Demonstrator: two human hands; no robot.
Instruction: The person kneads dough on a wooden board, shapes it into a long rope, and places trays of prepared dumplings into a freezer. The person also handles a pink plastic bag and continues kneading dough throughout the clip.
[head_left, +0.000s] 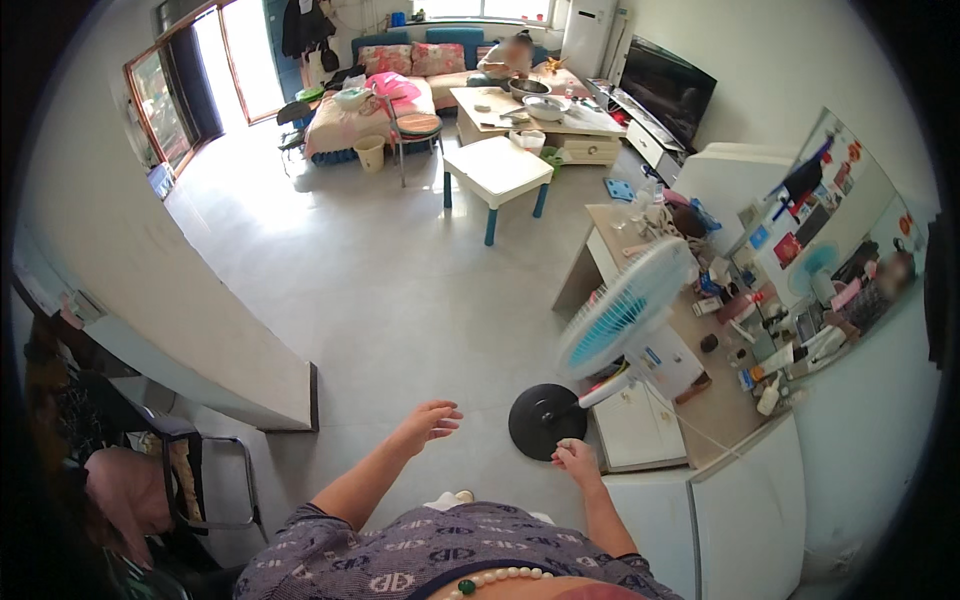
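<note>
My left hand (430, 425) is held out over the grey tiled floor (360, 337), its fingers a little apart and nothing in them. Lower right, my right hand (577, 460) has its fingers curled in; whether something small is inside them cannot be made out. Behind that hand, in the picture, lies the round black base (536, 420) of a standing fan. Its pale pole leans up to a white cage with blue blades (626, 315). A dressing table (720, 424) covered with bottles and small items stands right beside the fan.
At left a wall end (247, 330) juts out, near a metal-framed chair (225, 480). Farther off stand a small white table (499, 169) with blue legs, a round-seated chair (418, 126), a bin (370, 153) and a coffee table (480, 112). A person (510, 60) sits on the sofa.
</note>
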